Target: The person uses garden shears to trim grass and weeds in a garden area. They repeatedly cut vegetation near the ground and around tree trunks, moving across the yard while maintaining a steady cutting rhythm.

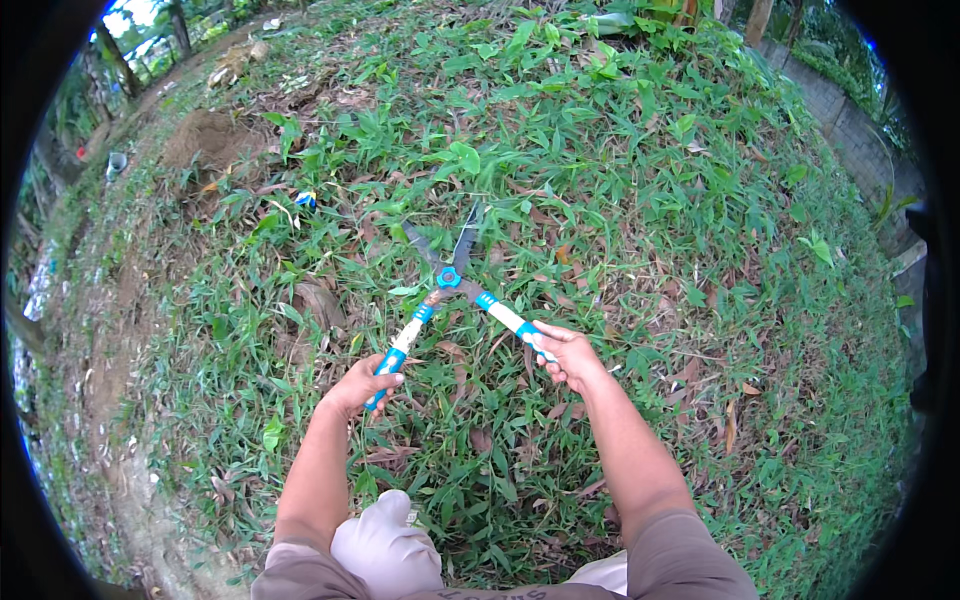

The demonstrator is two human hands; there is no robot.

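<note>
My left hand (367,387) grips the left handle of a pair of hedge shears (449,278), and my right hand (567,352) grips the right one. Both handles are blue and white, joined by a blue pivot knob. They stand wide apart, and the two dark blades are spread in a V pointing away from me. Green grass and broad-leaved weeds (480,159) surround the blades; the tips are partly lost among the leaves.
Dry brown leaves lie throughout the weeds. A mound of brown soil (204,139) rises at the upper left, with a blue and yellow scrap (306,199) nearer. Bare dirt (135,487) runs along the left. A grey block wall (832,105) borders the right, and tree trunks (116,60) stand at far left.
</note>
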